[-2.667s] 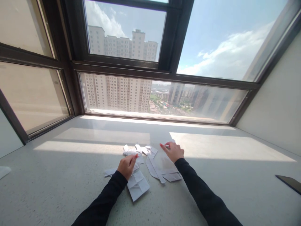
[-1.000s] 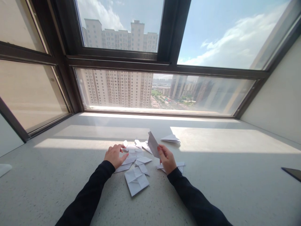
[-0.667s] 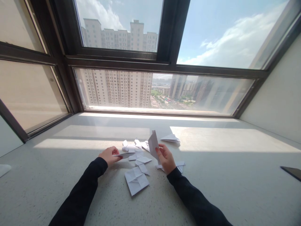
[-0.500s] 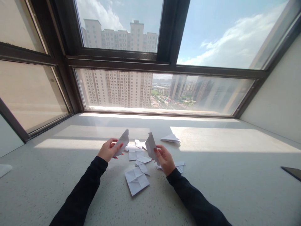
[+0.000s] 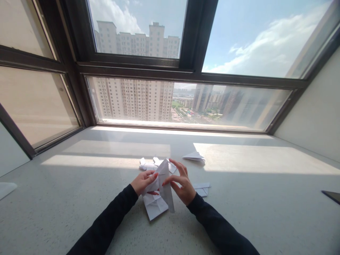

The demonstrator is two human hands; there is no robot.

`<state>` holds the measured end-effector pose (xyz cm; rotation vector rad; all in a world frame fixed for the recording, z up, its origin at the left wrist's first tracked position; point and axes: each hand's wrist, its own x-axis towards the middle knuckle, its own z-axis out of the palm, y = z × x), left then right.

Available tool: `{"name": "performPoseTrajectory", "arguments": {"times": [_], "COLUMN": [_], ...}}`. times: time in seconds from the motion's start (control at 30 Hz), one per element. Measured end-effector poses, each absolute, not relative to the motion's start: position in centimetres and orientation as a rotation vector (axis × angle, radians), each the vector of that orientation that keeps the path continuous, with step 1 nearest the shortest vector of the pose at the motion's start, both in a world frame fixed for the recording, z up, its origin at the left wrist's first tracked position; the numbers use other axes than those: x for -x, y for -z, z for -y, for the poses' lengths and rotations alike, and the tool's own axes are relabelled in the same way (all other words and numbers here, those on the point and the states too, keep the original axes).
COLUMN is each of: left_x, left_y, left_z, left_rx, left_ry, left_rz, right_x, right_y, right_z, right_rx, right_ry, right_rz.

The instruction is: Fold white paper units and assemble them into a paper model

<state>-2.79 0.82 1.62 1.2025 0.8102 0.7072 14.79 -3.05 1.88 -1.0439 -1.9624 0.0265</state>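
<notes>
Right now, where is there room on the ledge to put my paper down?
Bare ledge lies left of the left hand, and a wide sunlit stretch runs between the folded piece and the dark phone. It is crowded around the right hand, by the held paper and scattered paper pieces.

A room high up in an apartment block is shown, most likely a home. A deep, pale speckled stone window ledge (image 5: pixel 79 198) is set in a bay of dark-framed windows (image 5: pixel 191 76), closed on the right by a plain white wall (image 5: pixel 316 117). Through the glass, tall residential towers (image 5: pixel 132 99) and a low stretch of city with greenery are seen from well above. Small folded white papers (image 5: pixel 155 207) are scattered near the ledge's middle, and a dark flat device (image 5: pixel 330 196) lies at its right edge.
</notes>
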Motion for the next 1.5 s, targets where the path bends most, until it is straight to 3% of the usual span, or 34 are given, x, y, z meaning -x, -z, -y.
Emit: {"name": "performPoseTrajectory", "arguments": {"times": [0.17, 0.43, 0.73, 1.0, 1.13, 1.5], "left_x": [2.3, 2.7, 2.3, 2.6, 2.6, 2.1], "left_y": [-1.6, -1.2, -1.3, -0.8, -1.4, -1.7], "left_z": [-0.7, -1.5, -0.7, -1.0, -1.0, 0.0], "left_rx": [-1.256, -1.179, -1.162, -1.093, -1.079, -1.558], "left_ry": [-0.794, -0.955, -0.784, -0.714, -0.690, -0.643], "left_rz": [-0.890, -0.972, -0.836, -0.776, -0.730, -0.506], "right_x": [-14.5, -13.8, -14.7, -15.2, -14.6, -14.1], "right_y": [-1.6, -1.1, -1.8, -2.7, -2.9, -2.3], "right_z": [2.8, 3.0, 2.9, 3.2, 3.7, 3.7], "right_rx": [1.012, 1.053, 1.027, 1.088, 1.178, 1.172], "right_ry": [-0.180, -0.697, -0.021, 0.087, 0.236, 0.395], "right_rz": [1.871, 1.807, 2.080, 1.953, 2.165, 2.185]}}
